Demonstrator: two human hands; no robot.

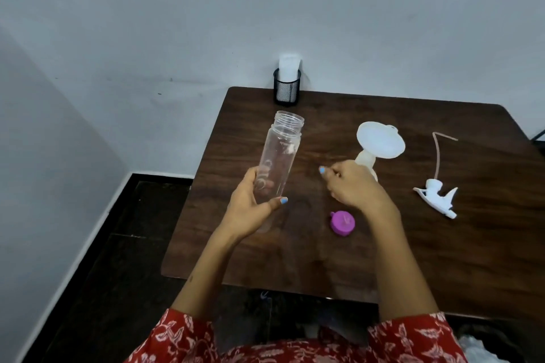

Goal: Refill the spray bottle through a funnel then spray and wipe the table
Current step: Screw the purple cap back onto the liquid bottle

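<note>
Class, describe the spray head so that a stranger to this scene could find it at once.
Start at the dark wooden table and go to its right side, past the white funnel. The spray head lies there alone on its side. It is white like the funnel, but it alone has a trigger and a long thin tube.

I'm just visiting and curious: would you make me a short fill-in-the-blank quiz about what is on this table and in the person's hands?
1. The left hand holds a clear plastic bottle whose top is ____.
2. The right hand grips the stem of the white plastic ____.
3. The round screw cap lying on the dark wooden table is ____ in colour.
4. The white spray trigger head lies to the ____ of the cap.

Missing words: open; funnel; pink; right
</note>
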